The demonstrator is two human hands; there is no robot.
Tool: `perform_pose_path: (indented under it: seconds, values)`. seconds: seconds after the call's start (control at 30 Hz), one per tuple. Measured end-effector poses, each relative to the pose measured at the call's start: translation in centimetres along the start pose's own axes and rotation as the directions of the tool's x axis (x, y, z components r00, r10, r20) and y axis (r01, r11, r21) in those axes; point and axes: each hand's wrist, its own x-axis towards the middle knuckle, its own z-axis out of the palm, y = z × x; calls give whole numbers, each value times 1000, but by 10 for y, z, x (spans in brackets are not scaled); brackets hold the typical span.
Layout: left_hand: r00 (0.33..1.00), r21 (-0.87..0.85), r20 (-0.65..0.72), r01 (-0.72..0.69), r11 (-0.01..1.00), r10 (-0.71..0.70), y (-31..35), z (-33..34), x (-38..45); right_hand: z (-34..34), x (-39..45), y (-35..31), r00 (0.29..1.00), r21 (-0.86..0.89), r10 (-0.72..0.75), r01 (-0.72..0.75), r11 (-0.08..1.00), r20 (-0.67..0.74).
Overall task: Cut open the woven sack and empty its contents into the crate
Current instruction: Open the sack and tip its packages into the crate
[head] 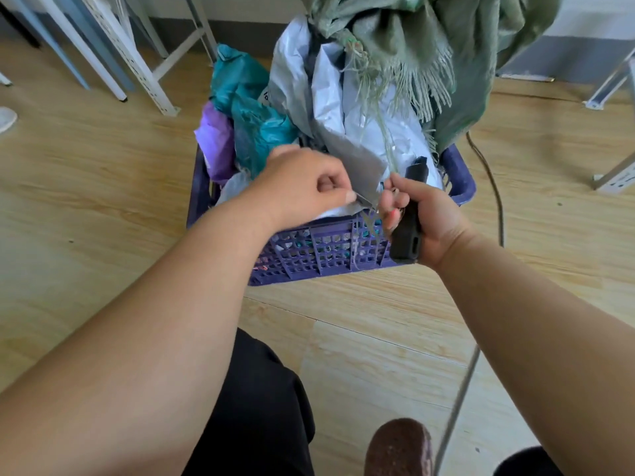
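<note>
A green woven sack with a frayed cut edge hangs over the far side of a purple plastic crate on the wooden floor. Grey and white plastic parcels, teal bags and a purple bag spill from it into the crate. My left hand pinches the corner of a grey parcel at the crate's near edge. Just to its right, my right hand grips a black utility knife, and green loose threads from the sack trail down beside it.
White metal rack legs stand at the back left, more legs at the right. A grey cable runs along the floor right of the crate. My dark trouser leg and brown shoe are below.
</note>
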Motion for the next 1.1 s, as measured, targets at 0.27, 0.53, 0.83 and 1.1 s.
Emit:
perform_pose_path:
  seconds: [0.27, 0.53, 0.83, 1.1]
  values:
    - [807, -137, 514, 412, 901, -291, -11, -32, -20, -14, 15, 9, 994, -144, -41, 27, 989, -99]
    - [901, 75, 323, 280, 957, -289, 7, -1, -10, -40, 15, 7, 952, -358, -220, 134, 924, -214]
    - [943, -126, 166, 311, 942, -289, -5, -5, -5, -39, 1, 14, 941, -372, 287, -205, 905, 180]
    - [792, -198, -456, 356, 913, -407, -26, -13, 14, -89, 23, -10, 820, -562, -335, 19, 827, -465]
